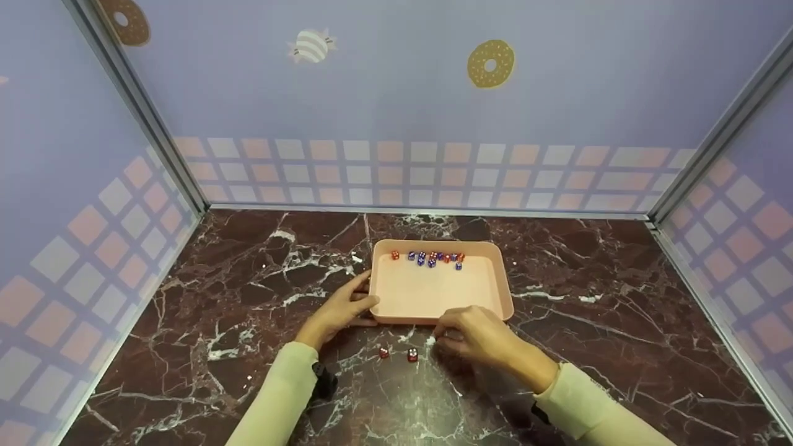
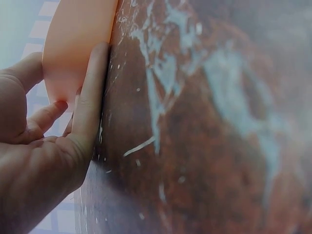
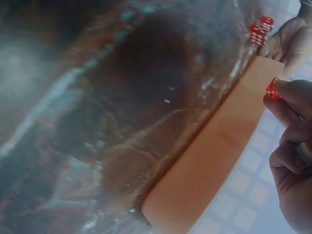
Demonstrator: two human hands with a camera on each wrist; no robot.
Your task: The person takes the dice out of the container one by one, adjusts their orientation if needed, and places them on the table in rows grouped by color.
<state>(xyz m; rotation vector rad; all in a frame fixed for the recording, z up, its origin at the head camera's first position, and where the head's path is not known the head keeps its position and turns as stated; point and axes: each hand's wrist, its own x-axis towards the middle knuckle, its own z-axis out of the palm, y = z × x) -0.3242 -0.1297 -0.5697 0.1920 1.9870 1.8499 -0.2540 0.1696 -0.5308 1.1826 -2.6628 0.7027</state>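
My left hand (image 1: 341, 310) holds the peach tray (image 1: 503, 291) at its near left corner. In the left wrist view its fingers (image 2: 92, 92) lie against the tray's outer wall, the thumb side at the rim. Just off the tray's near edge, my right hand (image 1: 474, 334) pinches a red die (image 3: 273, 90) between thumb and fingertip. Two more red dice with white pips, one (image 1: 383, 352) and another (image 1: 412, 354), lie on the table in front of the tray, between the hands. Several blue dice (image 1: 421, 261) and red dice (image 1: 395, 254) sit inside along the far wall.
The dark red marbled tabletop (image 1: 248, 291) has white veins. Lilac panels with pink and white squares enclose it at the back (image 1: 396, 111), left and right, with grey metal strips at their corners and a pale strip along the back edge.
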